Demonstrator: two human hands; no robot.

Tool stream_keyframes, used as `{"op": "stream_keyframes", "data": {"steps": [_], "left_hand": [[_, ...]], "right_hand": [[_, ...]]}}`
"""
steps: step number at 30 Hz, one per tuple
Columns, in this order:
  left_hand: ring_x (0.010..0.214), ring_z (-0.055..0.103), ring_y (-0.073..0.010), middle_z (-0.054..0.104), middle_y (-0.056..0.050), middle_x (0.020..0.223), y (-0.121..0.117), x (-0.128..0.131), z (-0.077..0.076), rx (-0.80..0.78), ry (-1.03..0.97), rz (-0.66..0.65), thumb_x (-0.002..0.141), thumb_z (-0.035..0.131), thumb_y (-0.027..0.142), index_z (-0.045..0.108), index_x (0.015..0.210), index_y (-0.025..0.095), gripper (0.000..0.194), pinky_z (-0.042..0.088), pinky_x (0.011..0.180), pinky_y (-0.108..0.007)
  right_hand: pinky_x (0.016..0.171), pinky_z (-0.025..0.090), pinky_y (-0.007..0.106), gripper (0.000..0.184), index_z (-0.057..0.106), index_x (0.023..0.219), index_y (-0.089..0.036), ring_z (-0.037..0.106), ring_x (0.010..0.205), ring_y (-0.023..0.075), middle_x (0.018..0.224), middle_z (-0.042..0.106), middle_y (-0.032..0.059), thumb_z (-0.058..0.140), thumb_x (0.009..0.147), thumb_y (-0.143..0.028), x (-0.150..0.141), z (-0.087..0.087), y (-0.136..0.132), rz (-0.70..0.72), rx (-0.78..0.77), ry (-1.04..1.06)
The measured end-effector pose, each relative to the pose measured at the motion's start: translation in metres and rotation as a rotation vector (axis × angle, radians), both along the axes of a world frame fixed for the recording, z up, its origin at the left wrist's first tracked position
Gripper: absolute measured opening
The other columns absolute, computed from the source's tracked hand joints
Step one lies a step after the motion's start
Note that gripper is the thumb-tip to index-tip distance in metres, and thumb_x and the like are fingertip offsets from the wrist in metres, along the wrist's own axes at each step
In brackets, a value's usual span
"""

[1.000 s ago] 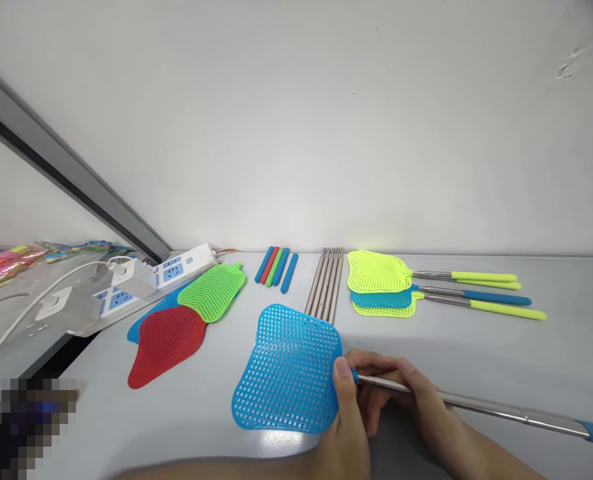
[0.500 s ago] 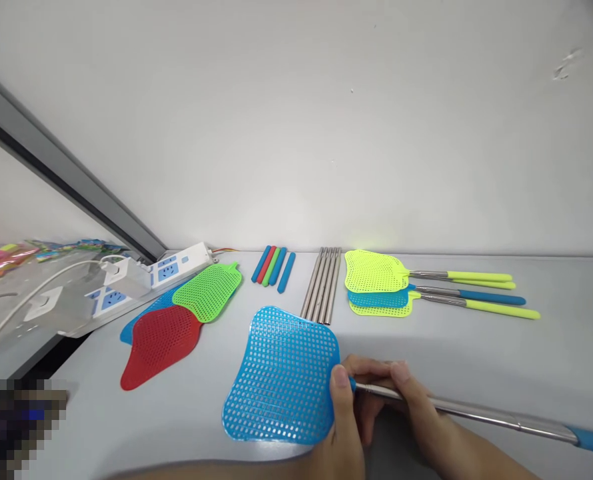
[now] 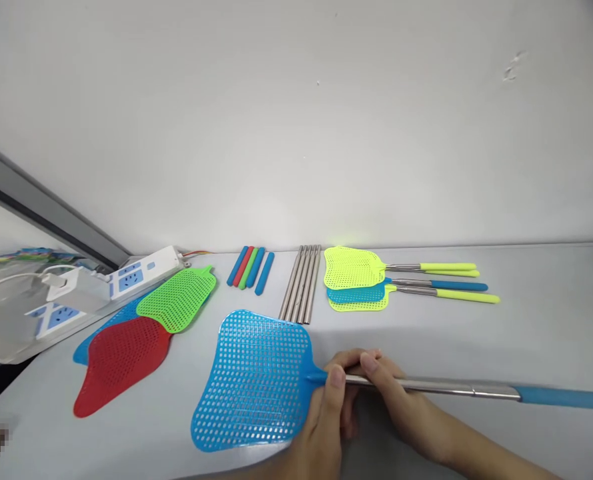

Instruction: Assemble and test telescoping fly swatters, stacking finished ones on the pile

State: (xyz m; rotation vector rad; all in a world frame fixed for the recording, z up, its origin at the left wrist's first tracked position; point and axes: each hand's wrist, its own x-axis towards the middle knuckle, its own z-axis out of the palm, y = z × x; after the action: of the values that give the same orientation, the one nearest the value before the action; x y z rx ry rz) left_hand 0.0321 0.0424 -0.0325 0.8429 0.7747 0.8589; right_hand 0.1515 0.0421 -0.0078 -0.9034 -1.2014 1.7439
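A blue fly swatter with a perforated head, a thin metal rod and a blue grip lies across in front of me, held in both hands. My left hand is closed where the blue neck meets the rod, thumb on top. Just right of it, my right hand pinches the metal rod. The blue grip sticks out to the right. Beyond the swatter head lie several metal rods side by side. Their near ends come close to the head's upper edge.
Loose green, red and blue swatter heads overlap at left, beside a power strip. Several coloured grips lie near the wall. Assembled swatters, yellow and blue, are stacked at back right.
The view has shifted right, so things on the table appear further left. The swatter's rod now lies more level, and its blue neck shows between the head and my left hand.
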Motion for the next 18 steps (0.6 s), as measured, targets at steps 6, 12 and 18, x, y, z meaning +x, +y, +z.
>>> {"op": "stream_keyframes", "data": {"steps": [6,12,18], "left_hand": [[0.043,0.046,-0.0086,0.061,-0.007,0.091,0.009,0.003,0.012,-0.085,-0.200,0.085,0.079,0.018,0.056,0.048,0.105,0.020,0.054,0.038,0.040,-0.023],[0.041,0.047,-0.0082,0.061,-0.005,0.094,0.005,0.003,0.016,-0.051,0.006,0.174,0.083,0.027,0.044,0.042,0.108,0.024,0.036,0.039,0.038,-0.022],[0.092,0.053,-0.0180,0.060,-0.007,0.101,0.005,0.004,0.015,0.039,0.025,0.149,0.084,0.023,0.044,0.053,0.099,0.018,0.042,0.035,0.088,-0.033]], "right_hand": [[0.055,0.041,0.025,0.057,0.056,0.055,-0.011,0.049,0.051,0.0111,0.052,0.051,0.0044,0.020,0.084,-0.045,0.003,-0.002,0.003,0.034,0.050,-0.088],[0.054,0.039,0.024,0.055,0.058,0.058,-0.011,0.050,0.050,0.0109,0.051,0.051,0.0032,0.023,0.083,-0.045,0.006,-0.002,0.002,0.040,0.029,-0.092],[0.045,0.025,0.024,0.044,0.041,0.044,-0.015,0.034,0.044,0.0087,0.043,0.034,-0.0017,0.038,0.079,-0.041,0.013,-0.012,-0.009,-0.292,0.201,-0.275]]}}
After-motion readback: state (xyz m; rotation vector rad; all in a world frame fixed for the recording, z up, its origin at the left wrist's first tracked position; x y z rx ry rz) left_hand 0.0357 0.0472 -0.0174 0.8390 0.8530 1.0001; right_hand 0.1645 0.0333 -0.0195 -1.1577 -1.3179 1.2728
